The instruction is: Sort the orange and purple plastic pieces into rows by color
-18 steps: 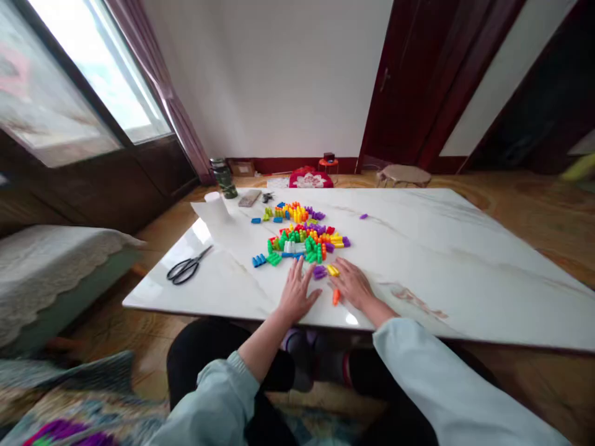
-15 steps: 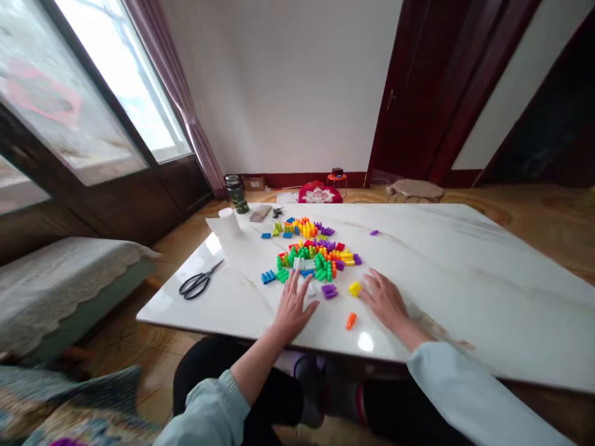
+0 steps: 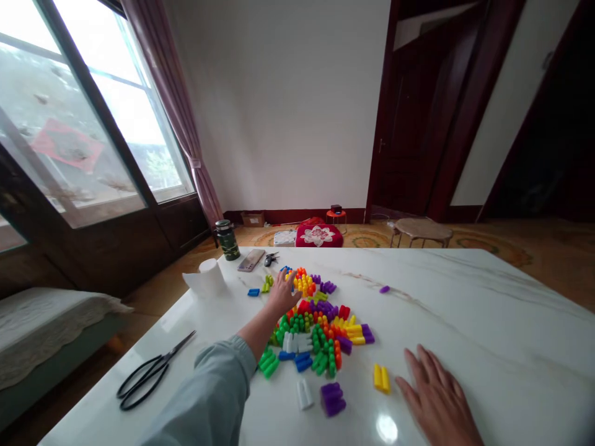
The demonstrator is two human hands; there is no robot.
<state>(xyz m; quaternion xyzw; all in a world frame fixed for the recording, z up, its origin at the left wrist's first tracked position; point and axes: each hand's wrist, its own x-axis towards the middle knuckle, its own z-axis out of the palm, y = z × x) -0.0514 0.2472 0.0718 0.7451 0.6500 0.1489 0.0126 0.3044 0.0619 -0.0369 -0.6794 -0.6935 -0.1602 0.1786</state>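
Note:
My left hand (image 3: 282, 293) reaches over the far end of the pile of plastic building blocks, its fingers apart above yellow blocks (image 3: 305, 286) and blue ones; I cannot see it grip any. Flat on the table, my right hand (image 3: 437, 396) has its fingers spread and holds nothing. Just left of its thumb lies a yellow block (image 3: 382, 378). A purple block (image 3: 332, 399) and a white block (image 3: 305, 394) lie at the near side. Green blocks (image 3: 320, 350) and several other colours fill the middle of the pile. My left forearm hides part of its left side.
On the white marbled table (image 3: 488, 322), black-handled scissors (image 3: 153, 373) lie at the left. Farther back are a paper roll (image 3: 211, 277), a camouflage flask (image 3: 227, 240), a phone (image 3: 251, 260) and keys (image 3: 270, 259). A small purple block (image 3: 384, 289) lies apart.
My left hand has moved forward from the near blocks to the far part of the pile. My right hand has settled flat, farther right of the yellow block. The view has shifted closer and tilted up.

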